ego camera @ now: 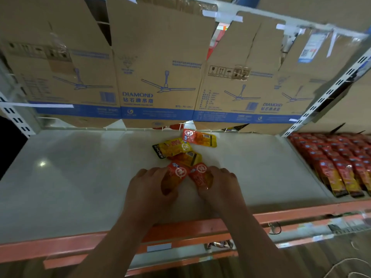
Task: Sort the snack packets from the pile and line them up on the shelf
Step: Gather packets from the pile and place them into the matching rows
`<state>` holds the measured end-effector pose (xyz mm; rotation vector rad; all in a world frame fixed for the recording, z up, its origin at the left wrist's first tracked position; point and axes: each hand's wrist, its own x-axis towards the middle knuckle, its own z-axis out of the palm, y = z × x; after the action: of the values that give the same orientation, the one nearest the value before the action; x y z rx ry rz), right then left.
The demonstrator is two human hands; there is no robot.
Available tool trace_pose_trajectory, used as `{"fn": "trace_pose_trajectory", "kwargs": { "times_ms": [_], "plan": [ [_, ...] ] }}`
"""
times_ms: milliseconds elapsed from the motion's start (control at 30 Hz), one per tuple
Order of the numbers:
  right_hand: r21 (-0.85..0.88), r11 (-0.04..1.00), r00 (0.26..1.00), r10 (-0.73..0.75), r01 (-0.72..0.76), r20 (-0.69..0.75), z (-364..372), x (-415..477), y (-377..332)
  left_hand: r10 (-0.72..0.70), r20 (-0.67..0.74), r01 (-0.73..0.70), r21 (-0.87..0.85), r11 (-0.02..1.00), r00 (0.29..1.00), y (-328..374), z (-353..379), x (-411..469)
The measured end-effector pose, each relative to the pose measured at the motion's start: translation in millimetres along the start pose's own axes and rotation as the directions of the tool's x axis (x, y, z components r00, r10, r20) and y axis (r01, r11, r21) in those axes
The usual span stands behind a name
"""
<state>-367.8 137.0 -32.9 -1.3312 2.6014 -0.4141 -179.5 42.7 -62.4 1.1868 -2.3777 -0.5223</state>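
Our left hand (149, 189) curls its fingers round the lower end of 1 glossy orange-red snack packet (177, 174), and our right hand (221, 186) grips a 2nd orange-red snack packet (198, 176) the same way; the 2 sit side by side, low on the white shelf (80, 177). Just behind them lies the small pile: a yellow foil packet (172, 147), an orange-yellow packet (187, 157) touching it, and 1 red-and-yellow packet (198, 138) nearer the back. On the right, rows of red packets (341, 163) fill the neighbouring shelf, and flattened brown cardboard boxes with blue fan prints (160, 77) hang behind
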Motion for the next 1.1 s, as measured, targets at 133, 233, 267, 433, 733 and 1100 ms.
{"fn": "trace_pose_trajectory", "kwargs": {
  "times_ms": [133, 233, 267, 433, 733, 1100],
  "plan": [
    [0.058, 0.998, 0.999, 0.031, -0.032, 0.012, -10.5, -3.9, 10.7, 0.032, -0.046, -0.033, -0.020, 0.999, 0.998, 7.5, -0.7, -0.7],
    [0.138, 0.990, 0.997, 0.028, -0.018, -0.073, -23.8, -6.5, 25.6, 0.063, -0.071, -0.066, -0.039, 0.997, 0.995, 26.3, -0.4, 2.1],
    [0.155, 0.988, 0.993, 0.025, -0.008, -0.114, -29.5, -7.6, 30.4, 0.078, -0.079, -0.082, -0.055, 0.995, 0.994, 35.1, -0.4, 3.3],
    [0.203, 0.978, 0.954, 0.021, 0.042, -0.298, -61.2, -17.4, 64.6, 0.155, -0.097, -0.167, -0.127, 0.978, 0.983, 94.1, 1.8, 13.4],
    [0.317, 0.946, 0.887, 0.095, 0.060, -0.453, -143.8, -70.0, 178.2, 0.250, -0.172, -0.273, -0.129, 0.953, 0.953, 236.7, 31.3, 3.7],
    [0.293, 0.954, 0.775, 0.234, -0.066, -0.587, -251.2, -153.2, 396.3, 0.387, -0.189, -0.424, -0.230, 0.876, 0.903, 460.0, 112.2, -32.8]
  ]
}}
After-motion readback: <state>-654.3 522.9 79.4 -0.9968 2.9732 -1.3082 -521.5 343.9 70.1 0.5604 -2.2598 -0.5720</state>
